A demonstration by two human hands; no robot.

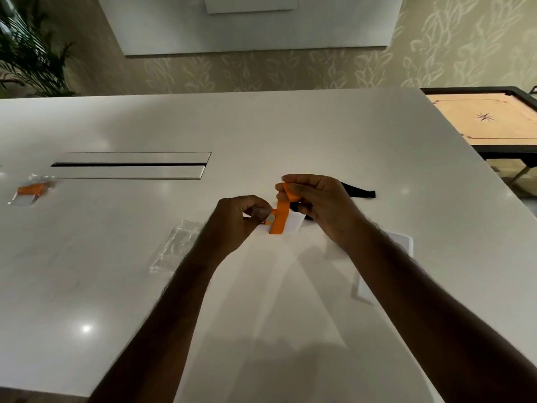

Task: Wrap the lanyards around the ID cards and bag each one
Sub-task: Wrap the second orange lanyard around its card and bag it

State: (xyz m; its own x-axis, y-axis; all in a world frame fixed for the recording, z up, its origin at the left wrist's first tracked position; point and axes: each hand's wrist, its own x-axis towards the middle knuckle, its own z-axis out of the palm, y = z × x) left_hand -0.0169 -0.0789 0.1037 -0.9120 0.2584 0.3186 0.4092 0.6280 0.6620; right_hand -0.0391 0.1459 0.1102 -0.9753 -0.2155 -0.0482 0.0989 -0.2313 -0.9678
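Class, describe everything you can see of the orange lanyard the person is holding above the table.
The orange lanyard is a flat, bright orange strap that looks like woven fabric. It is wound in a band across a white ID card, running nearly upright, just above the white table. The right hand pinches its upper end, folded over the fingers. The left hand grips the card's left end, where a small orange piece and a pale clip show. Its full length is hidden.

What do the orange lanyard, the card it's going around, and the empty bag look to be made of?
Orange lanyard: flat woven fabric by the look, matte, bends softly over the right hand's fingers.
Card: stiff white sheet, probably plastic, with straight edges; the left hand holds it.
Bag: thin clear plastic film, glossy and crinkled, the table showing through.
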